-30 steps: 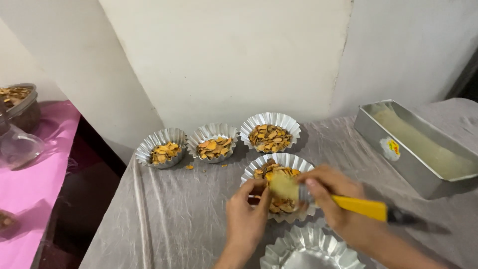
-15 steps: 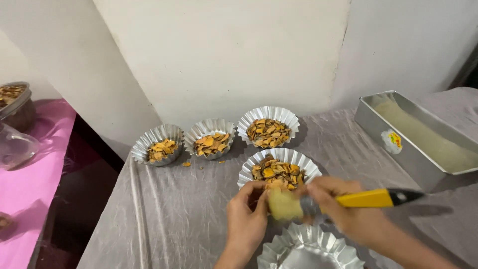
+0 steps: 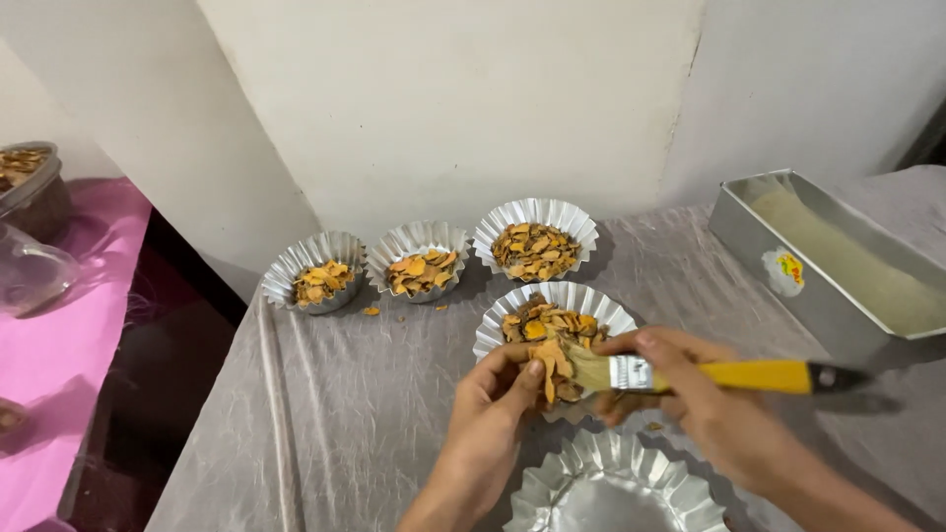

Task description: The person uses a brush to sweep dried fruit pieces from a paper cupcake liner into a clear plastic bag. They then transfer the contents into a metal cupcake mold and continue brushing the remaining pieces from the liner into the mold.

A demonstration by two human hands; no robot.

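A person's right hand grips a yellow-handled brush, fingers clamped round its ferrule, while the left hand pinches an orange chip — at six o'clock of the nearest fluted tin — on a grey cloth.

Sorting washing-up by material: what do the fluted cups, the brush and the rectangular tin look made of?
Fluted cups: thin shiny metal, probably aluminium, with crimped reflective walls. Brush: pale bristles, bright metal ferrule, glossy yellow handle, plastic or painted wood. Rectangular tin: dull grey sheet metal.
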